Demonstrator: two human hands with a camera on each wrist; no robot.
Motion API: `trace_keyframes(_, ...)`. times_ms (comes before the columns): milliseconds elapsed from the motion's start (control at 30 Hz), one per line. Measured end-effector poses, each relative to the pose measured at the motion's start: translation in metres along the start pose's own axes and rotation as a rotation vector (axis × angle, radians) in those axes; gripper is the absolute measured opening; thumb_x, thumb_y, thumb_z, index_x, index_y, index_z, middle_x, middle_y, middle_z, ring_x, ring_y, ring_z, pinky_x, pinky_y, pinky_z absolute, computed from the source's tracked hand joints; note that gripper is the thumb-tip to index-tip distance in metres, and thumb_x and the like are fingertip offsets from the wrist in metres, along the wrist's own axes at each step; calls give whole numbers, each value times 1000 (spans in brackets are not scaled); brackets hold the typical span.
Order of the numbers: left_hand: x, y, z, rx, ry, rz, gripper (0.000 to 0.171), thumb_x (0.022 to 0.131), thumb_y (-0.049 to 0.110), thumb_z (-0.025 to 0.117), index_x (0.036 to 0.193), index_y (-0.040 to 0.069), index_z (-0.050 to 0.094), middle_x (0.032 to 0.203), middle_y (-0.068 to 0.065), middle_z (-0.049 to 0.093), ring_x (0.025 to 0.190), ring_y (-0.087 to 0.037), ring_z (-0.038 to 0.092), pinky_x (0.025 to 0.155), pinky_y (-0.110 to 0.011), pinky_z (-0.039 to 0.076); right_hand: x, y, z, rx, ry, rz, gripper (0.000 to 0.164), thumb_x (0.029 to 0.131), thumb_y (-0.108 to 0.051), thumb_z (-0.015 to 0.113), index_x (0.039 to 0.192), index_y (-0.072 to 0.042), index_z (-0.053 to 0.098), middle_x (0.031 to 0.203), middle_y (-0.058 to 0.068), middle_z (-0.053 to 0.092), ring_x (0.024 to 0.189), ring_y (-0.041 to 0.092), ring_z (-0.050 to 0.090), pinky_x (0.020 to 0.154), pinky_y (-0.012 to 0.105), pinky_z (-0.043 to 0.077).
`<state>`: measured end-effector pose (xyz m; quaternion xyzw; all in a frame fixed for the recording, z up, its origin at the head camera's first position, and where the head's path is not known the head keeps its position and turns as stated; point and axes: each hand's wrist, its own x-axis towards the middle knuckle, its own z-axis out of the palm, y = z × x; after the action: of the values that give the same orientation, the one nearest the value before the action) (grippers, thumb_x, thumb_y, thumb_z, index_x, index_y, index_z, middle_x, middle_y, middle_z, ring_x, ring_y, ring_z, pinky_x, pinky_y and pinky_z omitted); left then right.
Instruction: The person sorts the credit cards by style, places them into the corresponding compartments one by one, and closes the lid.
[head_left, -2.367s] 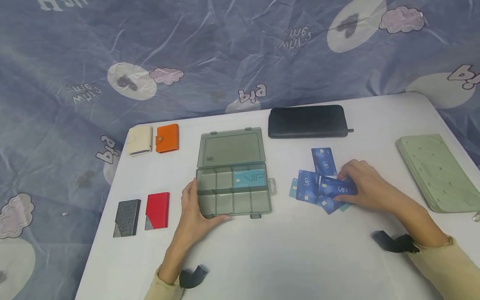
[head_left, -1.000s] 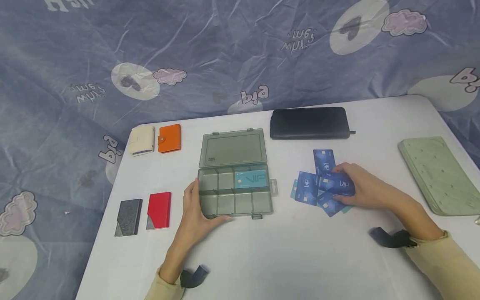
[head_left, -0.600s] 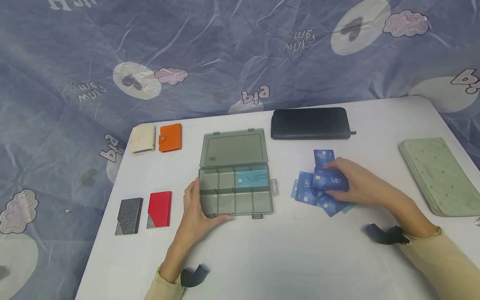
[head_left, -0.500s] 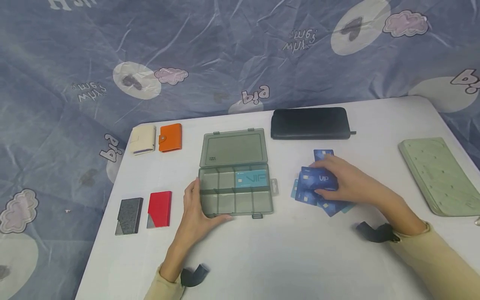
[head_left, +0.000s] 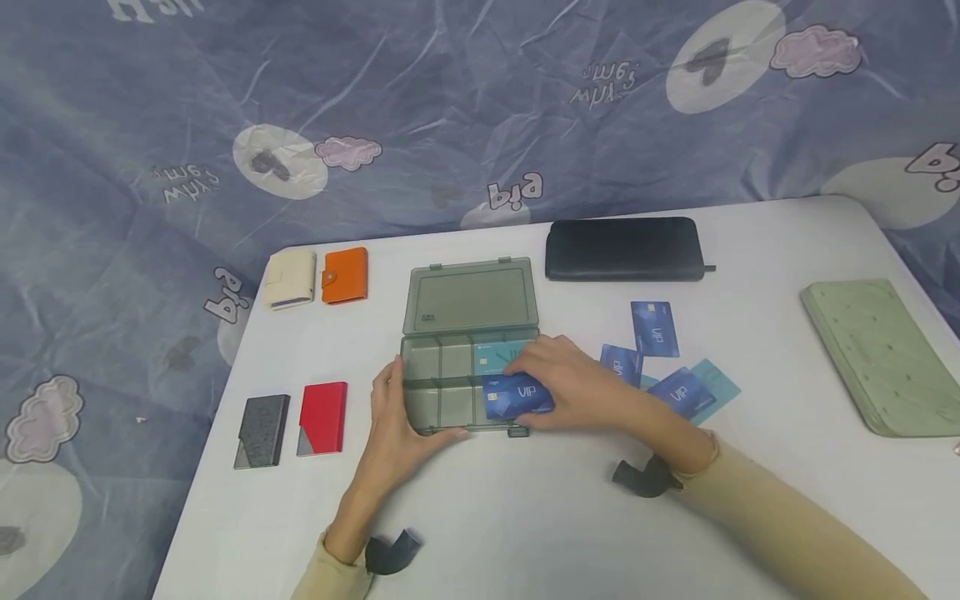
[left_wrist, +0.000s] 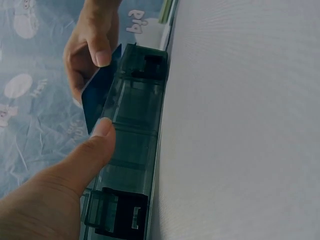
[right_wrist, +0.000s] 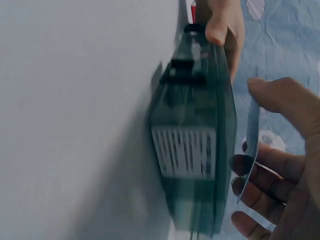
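The right hand [head_left: 567,383] is no longer hovering above the pile [head_left: 671,388]; it is now holding its blue card [head_left: 512,396] over the near right part of the box [head_left: 422,408], partly covering the teal card [head_left: 491,358] there. The forearm [head_left: 671,432] and sleeve [head_left: 780,510] are reaching farther left, and the hand is hiding the box's hang tab. In the pile, the far blue card [head_left: 655,329] is showing whole, the lower blue card [head_left: 686,392] is showing its VIP print, and the lower teal card [head_left: 723,386] is showing more of its face.
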<state>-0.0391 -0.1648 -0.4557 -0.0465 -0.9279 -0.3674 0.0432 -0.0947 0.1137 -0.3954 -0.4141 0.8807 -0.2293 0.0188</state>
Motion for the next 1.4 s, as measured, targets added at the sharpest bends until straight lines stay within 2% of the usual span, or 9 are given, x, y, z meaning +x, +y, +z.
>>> trace_keyframes(233,0,0,-1,5,4,17,123,58,60,78,150,15,10,146,-8,20,129,-20,24,95,-46,44,10,-4,14,17,26,4,52,70,-45,75,111,-16,62,106,-7,57,105,12,46,87,32,37)
trace_keyframes(467,0,0,-1,5,-7,12,123,58,63,76,150,14,9,147,-7,19,130,-20,22,97,-46,43,15,0,22,49,38,23,53,69,-46,76,111,-17,61,111,-5,51,108,14,43,88,33,37)
trace_keyframes(667,1,1,-1,-4,-6,13,124,58,57,80,150,14,10,146,-7,19,130,-20,24,97,-47,43,11,6,22,63,39,20,52,70,-47,75,111,-18,61,110,-7,53,111,14,42,93,39,34)
trace_keyframes(1067,0,0,-1,-5,-9,8,123,59,58,79,150,15,9,147,-7,19,130,-20,23,96,-46,44,6,14,22,38,55,-13,56,70,-56,73,112,-21,60,110,-9,55,115,16,42,99,45,26)
trace_keyframes(1233,1,-1,0,-2,0,4,122,58,58,80,150,16,11,147,-7,20,129,-20,24,95,-45,45,0,16,21,62,66,-40,56,71,-52,74,114,-18,60,114,-6,54,118,19,41,99,46,26)
trace_keyframes(1400,1,-1,0,-5,-4,-5,122,58,58,80,150,16,11,147,-6,20,129,-20,24,94,-45,45,-14,22,17,96,94,-45,52,73,-43,76,117,-19,59,127,2,48,125,21,36,99,46,30)
